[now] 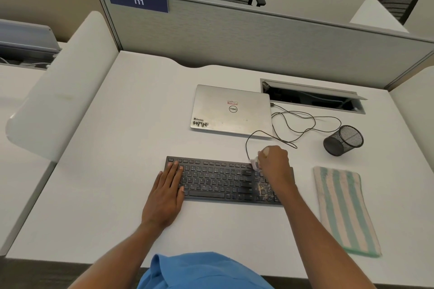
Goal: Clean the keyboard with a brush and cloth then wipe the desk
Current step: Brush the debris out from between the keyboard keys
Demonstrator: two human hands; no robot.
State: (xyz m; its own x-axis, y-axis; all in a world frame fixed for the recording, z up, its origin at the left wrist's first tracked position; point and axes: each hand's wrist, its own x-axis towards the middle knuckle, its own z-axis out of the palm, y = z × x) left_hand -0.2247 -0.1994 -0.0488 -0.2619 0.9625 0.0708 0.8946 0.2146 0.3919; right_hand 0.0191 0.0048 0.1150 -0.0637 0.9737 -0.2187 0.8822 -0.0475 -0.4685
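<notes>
1. The smooth white table [117, 148] is carrying a flat black keyboard [218, 180] near its front edge.
2. A fluffy green-and-cream striped cloth [345, 211] is lying beside it, toward the right edge.
3. The left hand [166, 192] is resting flat, fingers straight, on the keyboard's left end.
4. The right hand [276, 162] is gripping a small pale brush [255, 163] at the keyboard's far right corner.

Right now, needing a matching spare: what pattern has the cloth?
The cloth has teal-green and pale cream stripes, clearest in the head view.
</notes>
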